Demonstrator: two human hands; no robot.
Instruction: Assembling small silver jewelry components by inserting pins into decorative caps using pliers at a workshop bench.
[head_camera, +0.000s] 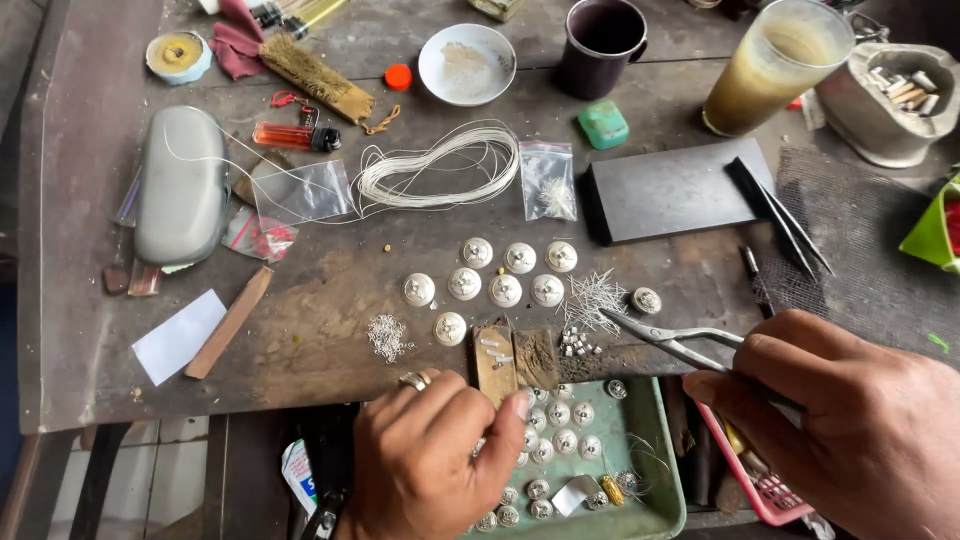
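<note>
I see through one head-worn camera, looking steeply down and forward, close over the worn dark workbench (300, 330). My two hands fill the near edge; the tall glass of cloudy drink (770, 65) marks the far right.

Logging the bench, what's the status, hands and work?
Right hand grips pliers, tips over wire bits. Left hand on wooden block. Nothing between them.
</note>
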